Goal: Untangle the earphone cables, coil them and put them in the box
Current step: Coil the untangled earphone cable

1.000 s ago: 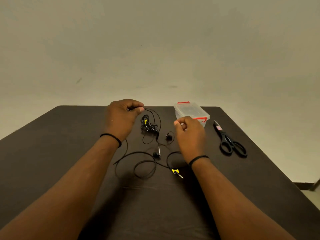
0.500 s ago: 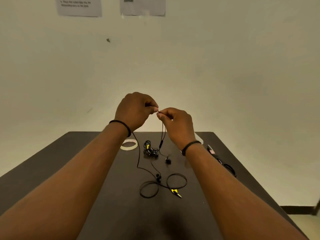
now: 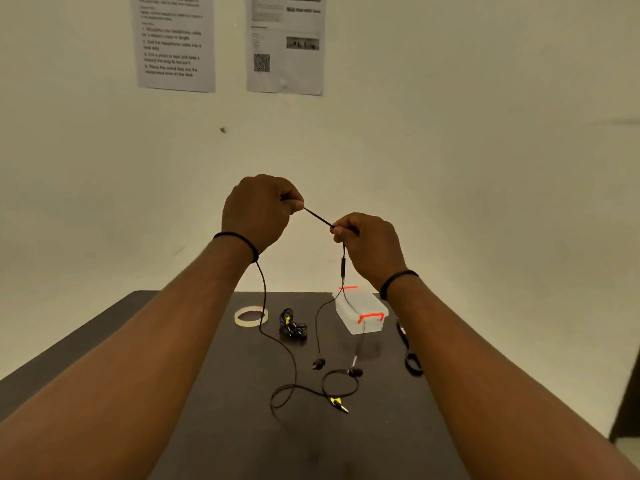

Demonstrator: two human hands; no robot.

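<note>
At the centre of the frame we pinch a short, taut stretch of the earphone cable (image 3: 318, 217) between the fingers of our left hand (image 3: 258, 211) and right hand (image 3: 372, 245); it slants down from left to right. From both pinches the cable hangs to the table (image 3: 214, 427), where its earbuds and plug lie at lower centre. The closed box (image 3: 360, 311) sits just below the right hand, the nearer one for it.

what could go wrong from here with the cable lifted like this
1. The thin black earphone cable is stretched taut between the left hand and right hand; harder pulling might strain it.
2. Its hanging strands trail past the clear plastic box with red clasps and the second tangled black earphone bundle, and could snag.
</note>
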